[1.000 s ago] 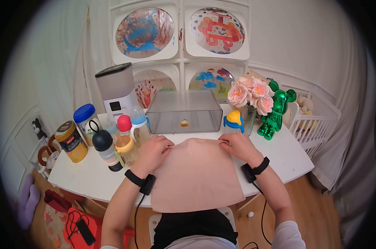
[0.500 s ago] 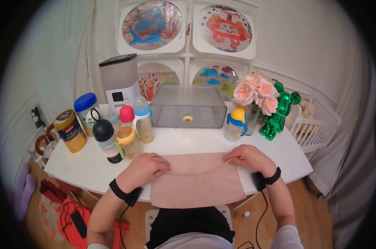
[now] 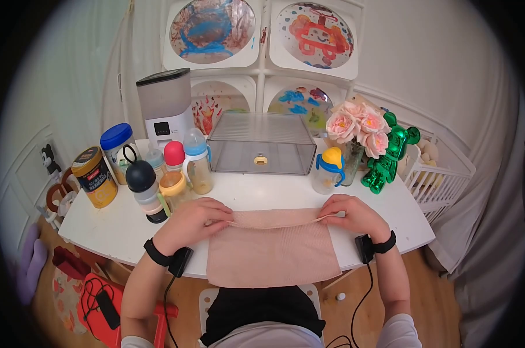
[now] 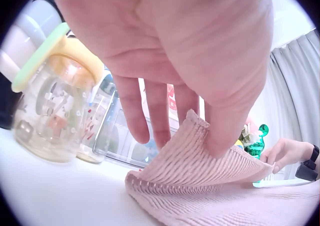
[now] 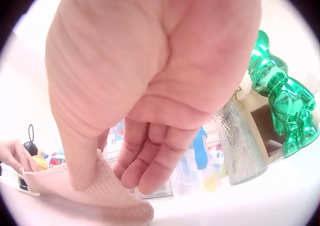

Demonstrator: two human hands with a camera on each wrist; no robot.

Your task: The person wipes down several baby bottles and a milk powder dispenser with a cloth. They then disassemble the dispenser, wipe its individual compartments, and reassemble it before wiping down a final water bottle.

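A pink ribbed cloth [image 3: 274, 255] lies on the white table's front part, its near edge at the table's front, its far part folded over toward the person. The left hand [image 3: 195, 219] pinches the left end of the lifted edge; in the left wrist view the thumb of that hand [image 4: 175, 50] presses on the raised cloth corner [image 4: 185, 151]. At the right end, the right hand [image 3: 358, 216] pinches the same edge. The right wrist view shows this hand [image 5: 145, 70] with its thumb on the cloth [image 5: 107, 191]. Between the hands the edge sags slightly.
Several bottles stand at the left, among them a yellow-collared one [image 3: 172, 188], beside a gold-lidded can [image 3: 95, 180]. Behind are a clear grey box [image 3: 262, 145] and a dispenser [image 3: 165, 110]. At the right are a sippy cup [image 3: 327, 174], pink flowers [image 3: 358, 127] and a green bear figure [image 3: 390, 153].
The far edge has come down toward the person, so the cloth, earlier spread in one layer, is now folded over along its far part. Both hands still pinch the edge. The head view has shifted.
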